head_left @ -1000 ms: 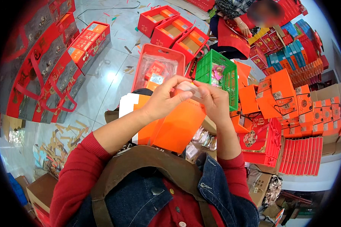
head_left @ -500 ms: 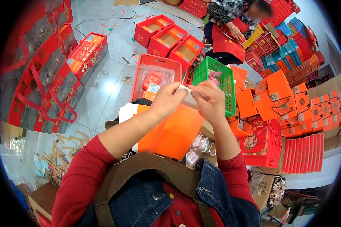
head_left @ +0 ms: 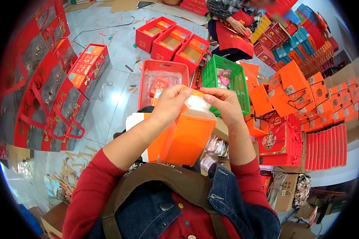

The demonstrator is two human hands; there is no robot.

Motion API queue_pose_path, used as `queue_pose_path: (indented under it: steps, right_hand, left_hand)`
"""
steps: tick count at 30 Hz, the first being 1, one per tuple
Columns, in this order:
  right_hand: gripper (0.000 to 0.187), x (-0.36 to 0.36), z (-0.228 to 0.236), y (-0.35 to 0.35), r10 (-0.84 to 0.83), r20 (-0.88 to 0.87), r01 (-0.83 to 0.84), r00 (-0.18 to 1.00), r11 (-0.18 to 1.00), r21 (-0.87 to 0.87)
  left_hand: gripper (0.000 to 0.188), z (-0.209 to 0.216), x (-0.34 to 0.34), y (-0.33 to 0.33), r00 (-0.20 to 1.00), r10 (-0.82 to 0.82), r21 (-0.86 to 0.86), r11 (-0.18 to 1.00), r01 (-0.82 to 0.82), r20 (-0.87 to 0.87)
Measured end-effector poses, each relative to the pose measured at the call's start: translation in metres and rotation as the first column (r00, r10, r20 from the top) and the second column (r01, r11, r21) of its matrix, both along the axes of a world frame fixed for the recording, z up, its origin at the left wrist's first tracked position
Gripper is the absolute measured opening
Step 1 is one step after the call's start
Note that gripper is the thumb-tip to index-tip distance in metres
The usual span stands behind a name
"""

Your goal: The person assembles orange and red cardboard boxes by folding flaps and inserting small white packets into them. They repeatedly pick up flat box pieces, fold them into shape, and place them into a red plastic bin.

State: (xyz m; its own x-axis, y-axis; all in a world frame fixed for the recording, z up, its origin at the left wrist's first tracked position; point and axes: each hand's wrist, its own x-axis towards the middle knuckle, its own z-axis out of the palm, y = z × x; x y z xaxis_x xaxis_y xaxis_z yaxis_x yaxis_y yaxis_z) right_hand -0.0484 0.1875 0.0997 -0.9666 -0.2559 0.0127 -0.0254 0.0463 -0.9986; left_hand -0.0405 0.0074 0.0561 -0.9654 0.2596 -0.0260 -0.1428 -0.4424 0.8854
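An orange cardboard box (head_left: 188, 137) with a pale inner side stands in front of my body. At its far end, my left hand (head_left: 169, 105) pinches the left side of a raised flap between thumb and fingers. On the other side, my right hand (head_left: 224, 104) has thumb and forefinger closed on the flap's right edge. The white inner face of the flap (head_left: 197, 102) shows between the hands. More flat orange-and-white card (head_left: 153, 150) lies to the left of the box, partly under my left forearm.
Beyond my hands stand a red plastic bin (head_left: 182, 67) and a green basket (head_left: 243, 91) with small packets. Red gift bags (head_left: 40, 99) line the left. Stacked orange boxes (head_left: 291, 89) and a red case (head_left: 281, 139) fill the right. Another person (head_left: 233, 30) sits at the back.
The hands have lowered slightly toward the box, and more of the flap's white inner side shows. The whole view has shifted a little.
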Motion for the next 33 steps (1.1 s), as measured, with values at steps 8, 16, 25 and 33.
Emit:
queue_pose_path:
  steps: [8, 16, 25, 33]
  right_hand:
    - [0.014, 0.004, 0.003, 0.009, 0.079, -0.059, -0.065, 0.995, 0.975, 0.214]
    - [0.017, 0.014, 0.005, 0.006, 0.090, -0.070, -0.072, 0.993, 0.972, 0.224]
    - [0.024, 0.017, -0.002, 0.005, 0.240, -0.085, -0.223, 0.967, 0.959, 0.175]
    - [0.029, 0.026, -0.015, 0.010, 0.234, -0.028, -0.228, 0.972, 0.962, 0.149]
  left_hand:
    - [0.021, -0.008, -0.001, -0.002, 0.988, -0.039, -0.146, 0.989, 0.017, -0.152]
    - [0.072, -0.032, 0.032, -0.010, 0.920, -0.057, -0.259, 0.965, -0.050, -0.388]
    - [0.074, -0.044, 0.036, -0.008, 0.954, -0.102, -0.234, 0.972, 0.035, -0.282]
    - [0.042, -0.041, 0.052, -0.012, 0.950, 0.012, -0.152, 0.986, -0.062, -0.311]
